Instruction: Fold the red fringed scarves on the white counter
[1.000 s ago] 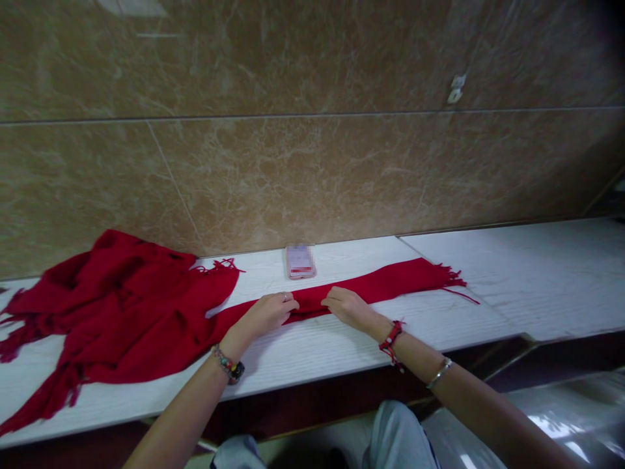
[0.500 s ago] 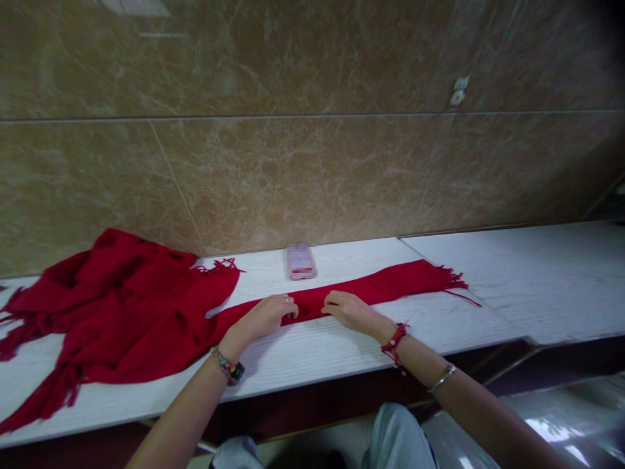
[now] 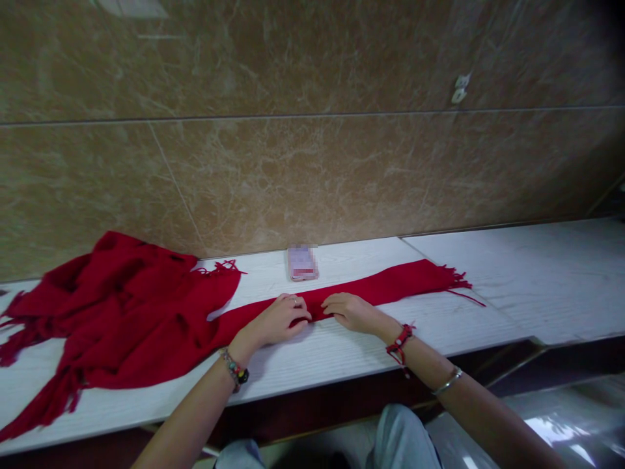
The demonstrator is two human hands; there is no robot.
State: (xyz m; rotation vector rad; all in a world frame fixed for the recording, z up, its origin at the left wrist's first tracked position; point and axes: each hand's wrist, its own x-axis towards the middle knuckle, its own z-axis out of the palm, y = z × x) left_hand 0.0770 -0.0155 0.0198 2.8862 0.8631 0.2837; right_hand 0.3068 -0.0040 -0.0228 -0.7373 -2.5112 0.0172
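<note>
A long red fringed scarf (image 3: 395, 281) lies folded into a narrow strip along the white bench. Its left part joins a loose, rumpled heap of red cloth (image 3: 131, 326). My left hand (image 3: 280, 319), wearing a ring and a beaded bracelet, rests on the strip with bent fingers, thumb and fingertips close together at the near edge. Just to its right, my right hand (image 3: 356, 312) lays its outstretched fingers on the scarf, thumb lower down. A short stretch of red cloth shows between the two hands. The palms' undersides are hidden.
A phone (image 3: 302, 263), its screen blurred, lies on the white bench (image 3: 551, 280) behind the scarf. Brown marble-look tiles (image 3: 312, 176) rise along the back. The bench's front edge runs just above my knees (image 3: 403, 436). A small white fitting (image 3: 459, 88) sits on the wall.
My left hand has slid a little to the right along the scarf, narrowing the gap to my right hand. The right fingers have straightened somewhat. The scarf lies almost the same.
</note>
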